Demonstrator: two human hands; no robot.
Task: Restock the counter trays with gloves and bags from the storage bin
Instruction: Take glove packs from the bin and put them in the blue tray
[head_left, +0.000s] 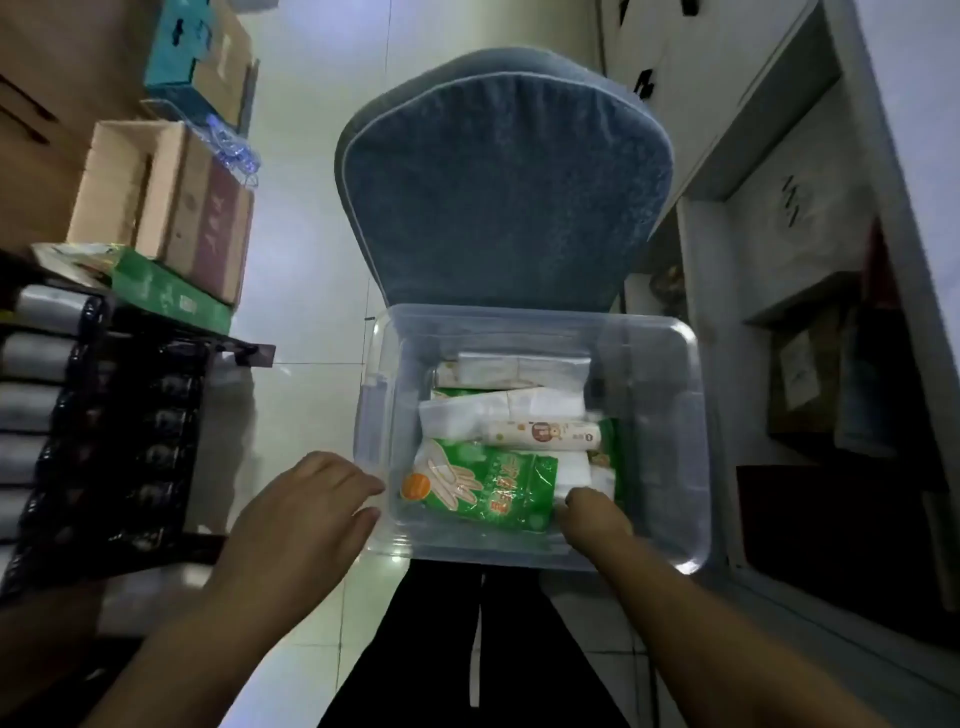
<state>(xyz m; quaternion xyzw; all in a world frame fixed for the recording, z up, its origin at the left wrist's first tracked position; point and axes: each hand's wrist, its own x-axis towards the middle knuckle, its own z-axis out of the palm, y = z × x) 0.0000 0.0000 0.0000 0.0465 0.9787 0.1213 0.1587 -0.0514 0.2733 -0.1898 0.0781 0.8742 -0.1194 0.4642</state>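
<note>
A clear plastic storage bin (670, 467) sits on a blue cushioned chair in front of me. Inside lie a green pack of gloves (488, 486) at the near side, and white packs of bags (498, 413) and a small cream roll behind it. My right hand (592, 514) reaches into the bin and its fingers curl onto the right end of the green glove pack and a white pack beside it; the grip itself is hidden. My left hand (306, 514) rests with relaxed fingers against the bin's near left corner.
A black counter tray (104, 441) with rolls of grey and black bags stands at the left. Cardboard boxes (171, 208) and a green box are stacked behind it. White cabinets (779, 260) line the right side. Tiled floor shows between.
</note>
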